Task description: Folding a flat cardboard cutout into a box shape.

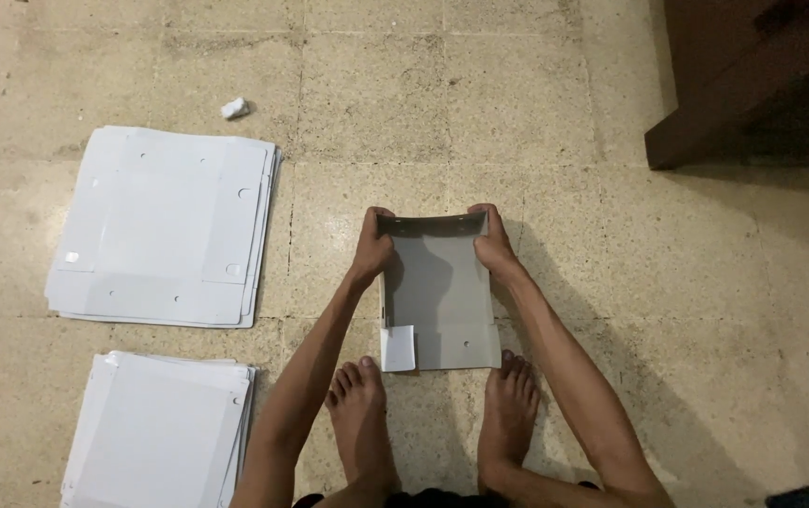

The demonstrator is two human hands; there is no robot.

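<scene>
I see a half-folded white cardboard box point(440, 296) lying on the tiled floor point(611, 310), straight ahead of the two bare feet; its far wall stands upright between the two hands, and the side walls are partly raised. The left hand point(373, 249) pinches the far left corner, thumb inside the wall and fingers point(367, 268) curled round the outside; the right hand point(492, 246) does the same at the far right corner — both clamped on the board, not loose. A small loose flap point(398, 348) lies at the near left corner, well short of the fingers, just beyond the left foot point(359, 414); the right foot point(508, 404) sits just near the box's near right edge.

I judge the board light and thin: stiff along its flat panels, yet ready to bend at the scored creases, and easy to crumple if squeezed hard; its surface looks smooth, so somewhat slippery. The corners where two walls meet seem the firmest place to hold it — the middle of a panel would bow.

Out to the left of the left fingers lies a stack of flat box blanks point(165, 226); a second stack point(160, 428) sits nearer me, beside the left leg. A small crumpled scrap point(234, 108) lies beyond the first stack; dark wooden furniture point(753, 75) stands far off to the right.
</scene>
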